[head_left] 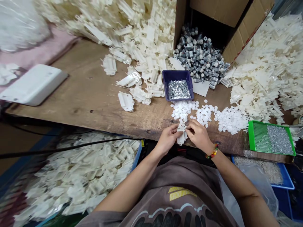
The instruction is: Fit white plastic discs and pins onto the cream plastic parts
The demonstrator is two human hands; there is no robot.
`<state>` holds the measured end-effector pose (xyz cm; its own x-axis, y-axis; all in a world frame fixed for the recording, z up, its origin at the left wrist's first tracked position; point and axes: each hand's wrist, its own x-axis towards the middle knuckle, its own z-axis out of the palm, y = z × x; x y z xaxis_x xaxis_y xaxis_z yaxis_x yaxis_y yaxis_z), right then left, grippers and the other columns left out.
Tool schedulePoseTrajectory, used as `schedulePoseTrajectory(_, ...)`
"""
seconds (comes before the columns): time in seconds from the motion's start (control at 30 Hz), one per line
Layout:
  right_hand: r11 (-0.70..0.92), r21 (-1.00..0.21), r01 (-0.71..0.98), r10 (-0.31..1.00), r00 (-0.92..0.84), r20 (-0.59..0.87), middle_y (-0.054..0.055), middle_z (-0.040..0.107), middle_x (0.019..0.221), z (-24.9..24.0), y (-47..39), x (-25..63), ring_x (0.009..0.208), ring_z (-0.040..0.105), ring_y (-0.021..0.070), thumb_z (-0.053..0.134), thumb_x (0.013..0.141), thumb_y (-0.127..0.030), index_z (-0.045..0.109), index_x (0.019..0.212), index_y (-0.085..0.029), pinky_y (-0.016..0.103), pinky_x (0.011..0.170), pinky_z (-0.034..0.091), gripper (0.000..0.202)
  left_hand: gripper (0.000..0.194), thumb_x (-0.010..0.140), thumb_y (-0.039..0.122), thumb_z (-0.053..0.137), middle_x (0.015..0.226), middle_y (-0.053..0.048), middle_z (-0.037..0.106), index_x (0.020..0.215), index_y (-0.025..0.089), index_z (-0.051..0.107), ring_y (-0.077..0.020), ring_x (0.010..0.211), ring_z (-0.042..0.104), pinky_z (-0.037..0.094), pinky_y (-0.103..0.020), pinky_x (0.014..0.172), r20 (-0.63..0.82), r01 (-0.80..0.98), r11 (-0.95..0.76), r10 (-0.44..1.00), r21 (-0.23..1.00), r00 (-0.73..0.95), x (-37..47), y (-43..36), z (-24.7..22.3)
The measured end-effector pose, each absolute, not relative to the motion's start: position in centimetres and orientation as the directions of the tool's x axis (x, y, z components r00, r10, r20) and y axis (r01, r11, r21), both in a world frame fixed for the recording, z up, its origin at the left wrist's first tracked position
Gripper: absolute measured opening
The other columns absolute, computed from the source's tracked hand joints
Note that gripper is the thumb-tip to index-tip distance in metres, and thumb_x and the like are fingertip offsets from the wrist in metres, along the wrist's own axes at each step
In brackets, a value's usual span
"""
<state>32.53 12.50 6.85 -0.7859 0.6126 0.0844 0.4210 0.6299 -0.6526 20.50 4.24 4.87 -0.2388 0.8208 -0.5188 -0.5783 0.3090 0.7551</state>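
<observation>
At the table's front edge, my left hand [167, 138] grips a white plastic part [181, 135] from its left side, fingers closed on it. My right hand [199, 135], with a beaded bracelet at the wrist, is pinched at the part's right edge; whatever is between its fingertips is too small to make out. Just beyond the hands lie small white discs [182, 109], with more discs [232, 119] to the right. Behind them stands a dark purple bin [167, 86] of small metal pins [178, 90].
White plastic parts [146, 37] heap at the back, with another heap [267, 78] at right. Grey metal pieces [201, 56] spill from a cardboard box [246, 34]. A green tray [251, 135] holds metal bits. A white case [35, 83] lies left; more parts [80, 179] fill a container below.
</observation>
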Motion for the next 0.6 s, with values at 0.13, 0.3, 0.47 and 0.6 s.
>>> schedulePoseTrajectory(0.13,0.732,-0.534,0.423,0.553,-0.827,0.103,0.006,0.056,0.085,6.8,11.8,32.9,0.083,0.054,0.0151,0.036,0.092,-0.016,0.056,0.078,-0.017,0.025,0.079,0.043,0.024,0.045,0.059,0.023,0.073,0.079,-0.004,0.071,0.102,0.013,0.065,-0.0130,0.058,0.061,0.047,-0.023,0.056,-0.515,-0.583,0.306,0.825,0.752,-0.231,20.5,4.2,4.9)
schedulePoseTrajectory(0.3,0.791,-0.462,0.401,0.504,-0.855,0.121,0.007,0.057,0.086,6.5,11.3,33.3,0.084,0.054,0.0156,0.035,0.093,-0.016,0.058,0.080,-0.016,0.026,0.080,0.043,0.027,0.045,0.060,0.023,0.071,0.079,-0.004,0.071,0.104,0.012,0.065,-0.0131,0.058,0.061,0.046,-0.022,0.054,-0.503,-0.572,0.296,0.829,0.765,-0.244,20.4,4.1,4.8)
schedulePoseTrajectory(0.47,0.665,-0.553,0.501,0.642,-0.762,0.081,0.003,0.061,0.079,6.7,12.8,32.6,0.074,0.056,0.0141,0.044,0.092,-0.026,0.059,0.079,-0.018,0.025,0.070,0.042,0.021,0.048,0.061,0.024,0.070,0.080,-0.005,0.072,0.107,0.011,0.063,-0.0170,0.064,0.065,0.050,-0.026,0.059,-0.478,-0.531,0.296,0.843,0.794,-0.246,20.5,4.0,4.2)
schedulePoseTrajectory(0.6,0.629,-0.422,0.653,0.734,-0.678,0.046,0.005,0.064,0.081,6.3,14.7,30.7,0.078,0.057,0.0175,0.050,0.088,-0.029,0.059,0.079,-0.019,0.028,0.070,0.040,0.017,0.049,0.059,0.028,0.072,0.080,-0.006,0.073,0.105,0.011,0.062,-0.0208,0.068,0.067,0.050,-0.027,0.057,-0.477,-0.501,0.309,0.843,0.808,-0.249,20.6,4.1,3.7)
